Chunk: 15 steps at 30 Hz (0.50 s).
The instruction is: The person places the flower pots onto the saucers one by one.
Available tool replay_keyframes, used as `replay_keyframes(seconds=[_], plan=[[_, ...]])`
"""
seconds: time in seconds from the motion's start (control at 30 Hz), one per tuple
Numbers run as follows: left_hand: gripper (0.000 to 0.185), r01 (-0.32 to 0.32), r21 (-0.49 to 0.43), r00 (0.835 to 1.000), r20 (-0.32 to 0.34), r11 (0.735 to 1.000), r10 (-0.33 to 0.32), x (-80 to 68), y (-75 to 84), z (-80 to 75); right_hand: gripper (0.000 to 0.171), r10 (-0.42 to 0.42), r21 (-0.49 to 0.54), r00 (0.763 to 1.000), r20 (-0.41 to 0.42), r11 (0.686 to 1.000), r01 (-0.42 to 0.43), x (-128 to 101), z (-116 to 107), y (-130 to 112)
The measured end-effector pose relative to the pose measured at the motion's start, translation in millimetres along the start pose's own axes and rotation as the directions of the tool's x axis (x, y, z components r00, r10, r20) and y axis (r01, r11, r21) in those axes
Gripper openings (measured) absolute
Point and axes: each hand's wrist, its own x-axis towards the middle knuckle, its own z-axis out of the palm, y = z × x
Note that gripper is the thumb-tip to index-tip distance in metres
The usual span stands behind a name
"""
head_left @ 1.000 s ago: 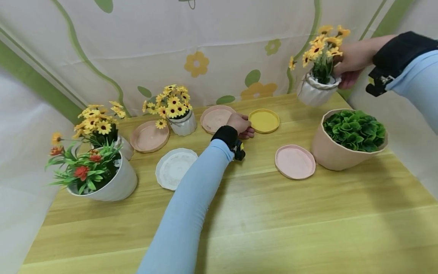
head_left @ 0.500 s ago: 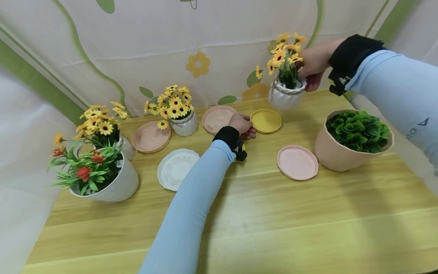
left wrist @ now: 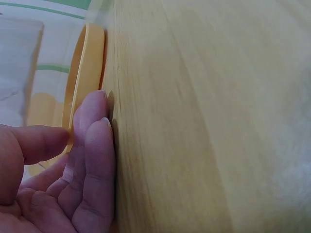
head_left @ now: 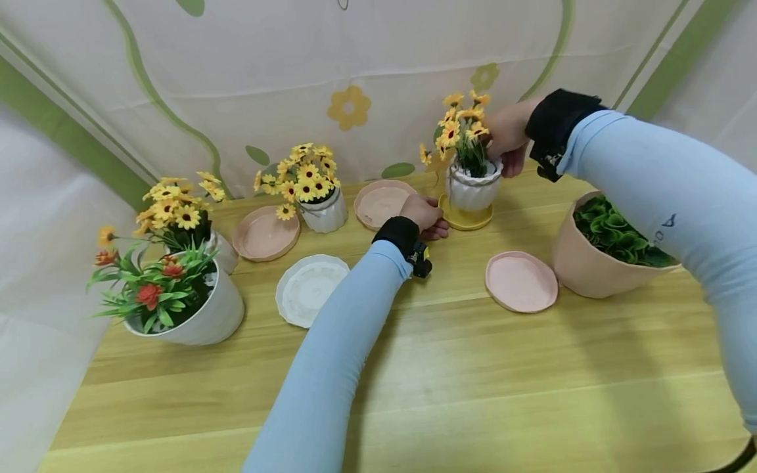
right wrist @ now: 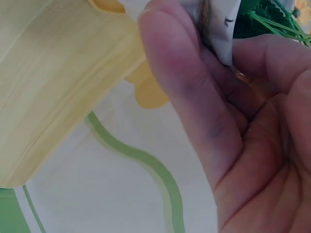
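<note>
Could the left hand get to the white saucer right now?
Probably yes: nothing stands on the white saucer, but the left hand would first have to release the yellow saucer.

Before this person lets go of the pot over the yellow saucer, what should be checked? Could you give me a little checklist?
1. Right hand has a grip on the white pot: ok, fingers hold its rim.
2. Left hand steadies the yellow saucer: ok, thumb and fingers pinch its edge.
3. Pot upright: ok, or very nearly so in the head view.
4. Pot above the saucer: looks ok in the head view, though exact centring is hard to judge.
5. Pot resting on the saucer: not ok, the left wrist view shows a gap between them.
6. Saucer's inside free of bits: cannot tell, the pot hides much of it.
</note>
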Motion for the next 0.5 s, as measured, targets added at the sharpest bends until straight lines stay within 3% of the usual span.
replay_keyframes(seconds=[0.23, 0.5], plan=[[0.048, -0.028, 0.002, 1.000, 0.005, 1.000, 0.028, -2.8, 0.3, 1.6, 0.029, 0.018, -0.022, 1.000, 0.021, 1.000, -0.017, 13.2, 7.2, 0.2], [0.047, 0.017, 0.036, 0.999, -0.034, 0.999, -0.016, 5.0, 1.8, 8.2, 0.022, 0.053, -0.040, 0.998, 0.040, 0.998, -0.052, 25.9, 13.9, 5.8]])
